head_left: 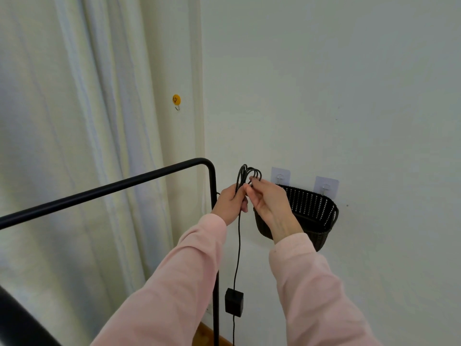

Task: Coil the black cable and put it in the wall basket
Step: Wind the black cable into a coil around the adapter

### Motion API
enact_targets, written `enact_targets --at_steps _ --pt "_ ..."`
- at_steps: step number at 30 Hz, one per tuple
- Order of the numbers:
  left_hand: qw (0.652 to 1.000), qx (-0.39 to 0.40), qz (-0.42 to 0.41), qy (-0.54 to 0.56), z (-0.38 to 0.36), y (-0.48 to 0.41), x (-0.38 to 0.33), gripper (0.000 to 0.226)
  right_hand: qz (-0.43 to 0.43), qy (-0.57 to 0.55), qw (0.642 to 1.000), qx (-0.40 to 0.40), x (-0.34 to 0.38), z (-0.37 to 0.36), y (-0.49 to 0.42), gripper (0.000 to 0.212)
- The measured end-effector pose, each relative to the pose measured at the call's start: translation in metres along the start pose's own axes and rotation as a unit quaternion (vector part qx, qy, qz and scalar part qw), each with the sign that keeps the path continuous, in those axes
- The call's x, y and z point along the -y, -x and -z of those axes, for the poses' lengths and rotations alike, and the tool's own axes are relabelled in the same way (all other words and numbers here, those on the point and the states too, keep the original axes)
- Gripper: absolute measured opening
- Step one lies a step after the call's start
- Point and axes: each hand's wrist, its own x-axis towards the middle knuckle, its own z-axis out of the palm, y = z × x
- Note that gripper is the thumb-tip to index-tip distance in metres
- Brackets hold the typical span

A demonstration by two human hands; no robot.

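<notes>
Several loops of the black cable point(249, 174) stick up above my two hands, just left of the wall basket. My left hand point(230, 204) is closed around the bundle of loops. My right hand point(268, 202) pinches the loops from the right with its fingertips. A single strand hangs straight down from my left hand to a black adapter block point(234, 302), and continues below it out of view. The dark woven wall basket point(316, 211) hangs on two clear adhesive hooks on the white wall, partly hidden behind my right wrist.
A black metal clothes rack point(139, 181) runs from the left edge to a vertical post just left of my hands. Pale curtains point(74, 121) hang on the left. A yellow smiley hook point(176, 100) sits on the wall above.
</notes>
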Motion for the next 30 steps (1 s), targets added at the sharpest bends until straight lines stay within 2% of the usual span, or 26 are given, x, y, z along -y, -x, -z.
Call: enact_targets --at_steps 9,11,13,16,19,23,26,30 --pt "0.998 -0.019 0.026 0.053 0.0 0.001 -0.006 0.032 -0.005 -0.004 1.0 0.031 -0.004 0.004 -0.004 0.014" --pt "0.997 -0.045 0.028 0.047 -0.002 0.0 -0.004 0.032 -0.012 0.017 0.999 0.032 -0.006 0.005 -0.004 0.022" --pt "0.997 -0.066 0.031 0.04 -0.002 -0.002 -0.002 0.031 -0.038 0.097 0.994 0.013 -0.012 0.009 -0.005 0.034" --pt "0.993 -0.08 0.041 0.078 -0.003 -0.003 -0.003 0.029 -0.119 0.262 0.957 0.026 -0.025 0.017 0.0 0.036" --pt "0.988 -0.089 0.047 0.117 -0.001 -0.006 -0.008 0.028 -0.172 0.398 0.898 0.067 -0.04 0.023 0.004 0.021" --pt "0.982 -0.105 0.045 0.149 0.006 -0.009 -0.012 0.027 -0.228 0.512 0.826 0.063 -0.059 0.038 0.003 0.005" --pt "0.985 -0.115 0.044 0.121 0.007 -0.009 -0.009 0.027 -0.2 0.524 0.826 0.048 -0.065 0.048 0.003 0.006" --pt "0.996 -0.083 0.009 -0.042 0.003 -0.008 0.0 0.026 -0.154 0.522 0.839 0.017 -0.058 0.046 0.003 0.009"
